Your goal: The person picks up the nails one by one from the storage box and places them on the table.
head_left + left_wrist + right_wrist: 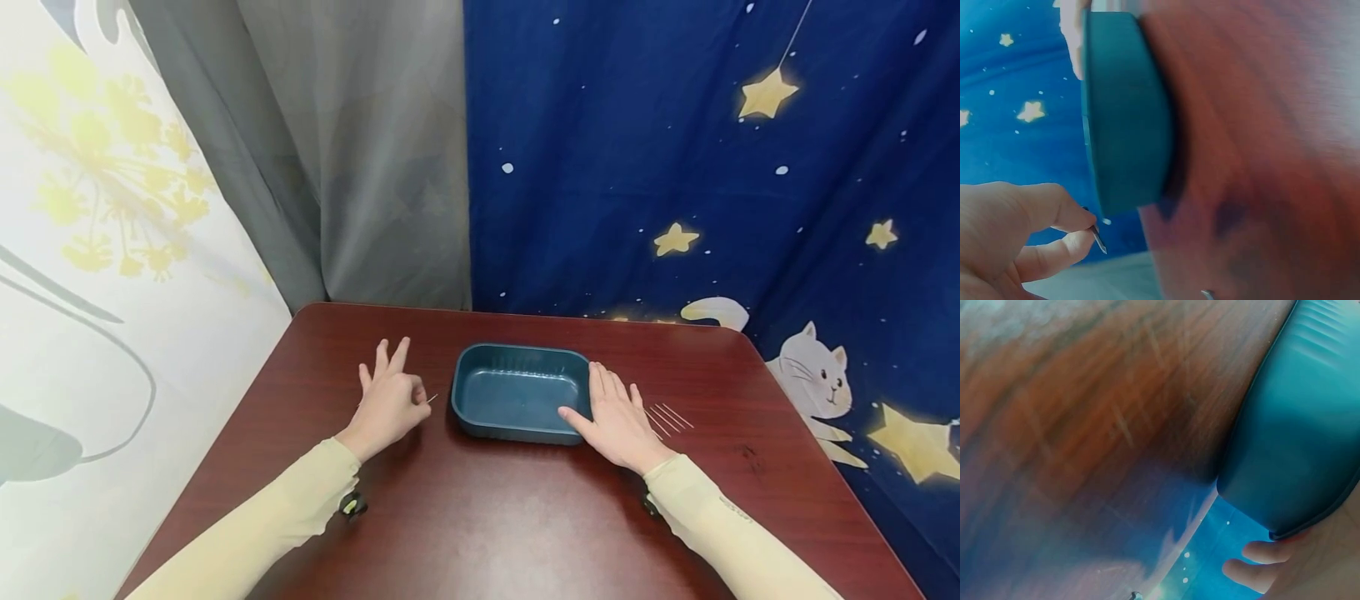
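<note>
My left hand (pixel 386 408) pinches a nail (pixel 1099 240) between thumb and forefinger, its point sticking out past the fingertips. The other fingers of that hand are spread upward. Just right of it stands a dark teal rectangular basin (pixel 525 434), upright on the table, with nothing visible inside. My right hand (pixel 618 421) rests on the basin's right end, fingers straight along the rim and thumb over the near right corner. In the right wrist view, two fingers (pixel 1254 574) extend beyond the basin's edge.
Several thin, pale nails (pixel 670 417) lie side by side on the table just right of my right hand. The dark red wooden table (pixel 487 517) ends at a grey curtain (pixel 390 167) and a blue starry curtain (pixel 600 167) behind.
</note>
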The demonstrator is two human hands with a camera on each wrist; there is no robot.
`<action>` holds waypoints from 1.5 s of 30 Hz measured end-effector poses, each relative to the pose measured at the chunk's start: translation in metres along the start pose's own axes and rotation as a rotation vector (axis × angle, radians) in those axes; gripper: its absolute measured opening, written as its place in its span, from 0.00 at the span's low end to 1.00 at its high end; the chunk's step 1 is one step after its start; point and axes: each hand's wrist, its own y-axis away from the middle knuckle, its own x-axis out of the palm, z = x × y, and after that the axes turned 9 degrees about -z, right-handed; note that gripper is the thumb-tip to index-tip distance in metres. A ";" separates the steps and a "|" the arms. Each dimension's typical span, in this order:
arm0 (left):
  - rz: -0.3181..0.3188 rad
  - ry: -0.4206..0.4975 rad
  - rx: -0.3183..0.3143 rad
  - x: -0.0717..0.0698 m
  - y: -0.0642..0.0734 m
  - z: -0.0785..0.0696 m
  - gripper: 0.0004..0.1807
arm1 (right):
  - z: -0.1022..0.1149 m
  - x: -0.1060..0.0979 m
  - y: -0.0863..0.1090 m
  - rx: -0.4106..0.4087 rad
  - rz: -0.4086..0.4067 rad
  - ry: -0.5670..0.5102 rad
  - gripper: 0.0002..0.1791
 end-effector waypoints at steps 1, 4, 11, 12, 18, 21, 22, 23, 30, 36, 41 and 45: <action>0.002 -0.008 -0.009 0.000 0.003 0.004 0.16 | 0.000 0.000 -0.001 0.000 -0.002 0.002 0.62; 0.001 -0.027 -0.025 0.000 0.010 0.013 0.16 | -0.001 -0.001 -0.001 -0.003 -0.011 0.002 0.62; 0.010 -0.056 -0.058 -0.001 0.020 0.026 0.16 | -0.001 -0.003 -0.003 -0.001 -0.021 -0.003 0.61; 0.011 -0.061 -0.061 -0.001 0.020 0.027 0.16 | -0.001 -0.003 -0.004 -0.002 -0.024 -0.004 0.61; 0.009 -0.095 -0.073 0.003 0.021 0.040 0.16 | -0.001 -0.005 -0.006 -0.001 -0.026 -0.013 0.60; 0.013 -0.110 -0.079 0.005 0.020 0.047 0.17 | 0.001 -0.006 -0.006 0.001 -0.027 -0.018 0.58; 0.013 -0.118 -0.079 0.006 0.020 0.048 0.17 | 0.001 -0.006 -0.007 0.001 -0.025 -0.018 0.59; 0.014 -0.127 -0.078 0.006 0.020 0.050 0.17 | 0.001 -0.006 -0.007 0.002 -0.026 -0.020 0.58; -0.007 -0.166 -0.058 0.012 0.025 0.056 0.17 | 0.001 -0.006 -0.007 -0.007 -0.024 -0.007 0.60; -0.017 -0.177 -0.058 0.017 0.032 0.057 0.17 | 0.001 -0.002 -0.002 -0.011 -0.041 -0.006 0.60; -0.004 -0.182 -0.070 0.020 0.039 0.058 0.17 | 0.003 -0.001 0.006 -0.001 -0.035 -0.017 0.58; -0.007 -0.183 -0.070 0.021 0.040 0.057 0.17 | 0.004 -0.002 0.008 0.004 -0.037 -0.021 0.57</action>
